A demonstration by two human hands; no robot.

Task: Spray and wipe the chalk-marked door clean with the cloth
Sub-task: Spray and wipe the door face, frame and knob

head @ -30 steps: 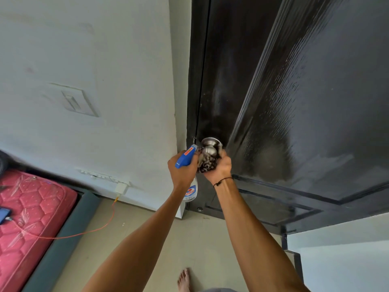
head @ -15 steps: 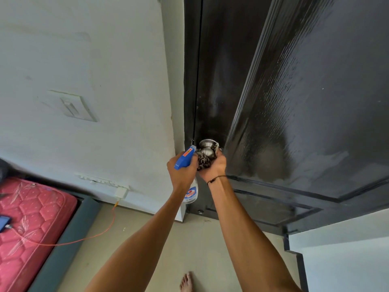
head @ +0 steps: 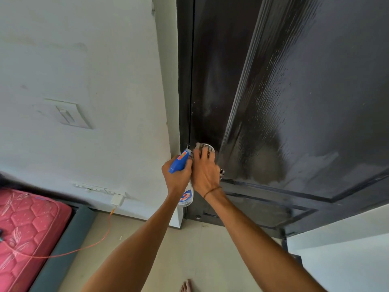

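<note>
The right hand [head: 205, 173] lies over the knob [head: 207, 148] at the left edge of the door [head: 294, 102], its fingers curled round it with the cloth [head: 221, 172] clamped beneath the palm; only a dark, patterned bit of cloth shows at the hand's right side, and a sliver of the knob's metal rim shows above the fingertips. A thin cord circles that wrist. Touching it on the left, the left hand [head: 176, 175] grips the neck of the spray bottle [head: 185, 198], fingers wrapped tight below the blue trigger head [head: 180, 161], whose nozzle points up toward the door's edge. The bottle's clear body and label hang below the fist.

The door is dark and glossy, with a wet, streaked sheen across its big upper panel and a duller, cloudy patch just right of the knob, above the panel's lower moulding. Left of the door frame stands a pale wall [head: 84, 81] with a switch plate [head: 67, 114]. Low on the wall a white charger [head: 117, 200] is plugged in, and its orange cable [head: 84, 248] trails over the floor [head: 168, 249] to a red mattress [head: 27, 228] at the lower left. A bare foot [head: 186, 286] shows at the bottom edge.
</note>
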